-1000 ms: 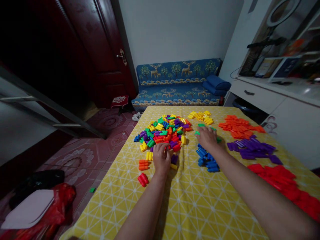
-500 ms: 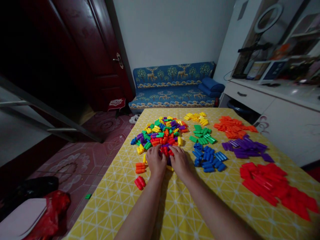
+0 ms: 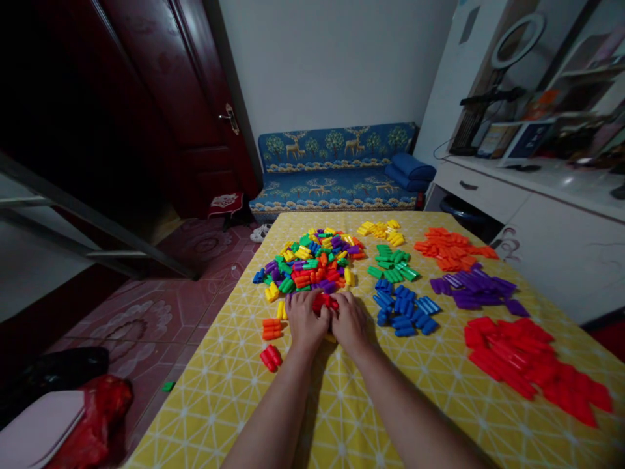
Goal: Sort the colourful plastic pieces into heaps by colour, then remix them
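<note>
At the near edge of a mixed heap of coloured plastic building pieces (image 3: pixel 305 253), my left hand (image 3: pixel 305 322) and my right hand (image 3: pixel 349 324) are close together. Both have their fingers curled around red building pieces (image 3: pixel 322 302), partly hidden by the fingers. How many pieces they hold I cannot tell. Beside my left hand lie a yellow piece (image 3: pixel 282 310), orange pieces (image 3: pixel 272 328) and red pieces (image 3: pixel 270 357). To the right of my right hand sits a blue pile (image 3: pixel 404 307); behind it is a green pile (image 3: pixel 393 264).
Further piles on the yellow patterned tablecloth (image 3: pixel 215 404) are yellow (image 3: pixel 381 230), orange (image 3: pixel 452 248), purple (image 3: pixel 476 286) and red (image 3: pixel 534 365). A blue sofa (image 3: pixel 332 169) stands beyond the table, and a white cabinet (image 3: pixel 551 228) at the right. One green piece (image 3: pixel 168 386) lies on the floor.
My hands have drawn slightly back from the heap and closer together, with red pieces between them. Purple and orange pieces at the heap's near edge are now uncovered. The view has shifted slightly.
</note>
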Motion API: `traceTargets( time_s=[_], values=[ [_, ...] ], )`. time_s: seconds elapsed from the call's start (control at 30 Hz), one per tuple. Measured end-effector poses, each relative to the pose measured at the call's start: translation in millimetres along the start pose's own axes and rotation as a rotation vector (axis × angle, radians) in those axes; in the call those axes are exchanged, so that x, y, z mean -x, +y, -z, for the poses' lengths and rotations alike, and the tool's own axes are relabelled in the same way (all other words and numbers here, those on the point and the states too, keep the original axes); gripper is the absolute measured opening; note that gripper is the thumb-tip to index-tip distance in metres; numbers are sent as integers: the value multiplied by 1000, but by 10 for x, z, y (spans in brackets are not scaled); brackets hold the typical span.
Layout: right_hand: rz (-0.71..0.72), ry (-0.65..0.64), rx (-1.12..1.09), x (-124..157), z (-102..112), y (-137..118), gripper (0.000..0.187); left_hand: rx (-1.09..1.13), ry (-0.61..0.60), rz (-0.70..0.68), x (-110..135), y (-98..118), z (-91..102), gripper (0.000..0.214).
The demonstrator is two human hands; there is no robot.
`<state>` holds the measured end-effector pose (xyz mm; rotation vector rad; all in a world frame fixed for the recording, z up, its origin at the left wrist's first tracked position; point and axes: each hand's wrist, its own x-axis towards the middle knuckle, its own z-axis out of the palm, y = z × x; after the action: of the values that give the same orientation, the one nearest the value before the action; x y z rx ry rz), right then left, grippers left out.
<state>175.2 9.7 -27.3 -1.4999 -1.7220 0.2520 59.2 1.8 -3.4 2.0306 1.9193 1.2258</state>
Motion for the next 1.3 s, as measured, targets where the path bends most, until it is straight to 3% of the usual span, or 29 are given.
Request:
traceTargets(
  time_s=[0.17, 0.3, 0.37, 0.57, 0.7, 0.9, 1.0, 1.1, 1.3],
  values=[
    [-73, 17, -124, -3, 12, -19, 13, 37, 62, 26, -5, -32, 22, 28],
    [-104, 188, -465, -13, 56, -47, 24, 99, 149, 59, -14, -88, 2, 30],
    [-55, 195, -540, -15, 87, -74, 23, 187, 158, 59, -10, -107, -23, 32],
    [48, 99, -581, 9, 103, -132, 13, 485, 78, -14, 24, -109, -78, 35],
    [75, 77, -527, 16, 112, -143, 27, 516, 57, -40, 33, -117, -86, 34],
    [249, 85, -450, 29, 190, -176, 42, 545, 38, -18, 46, -101, -70, 30],
    [235, 134, -436, 62, 399, -139, 41, 584, 4, 9, 47, -69, -37, 30],
    [174, 251, -375, 79, 809, 72, 35, 583, -2, 16, 46, -54, -26, 29],
    [42, 404, -37, 25, 1823, 1069, 31, 562, 6, 7, 44, -74, -84, 29]
  ],
)
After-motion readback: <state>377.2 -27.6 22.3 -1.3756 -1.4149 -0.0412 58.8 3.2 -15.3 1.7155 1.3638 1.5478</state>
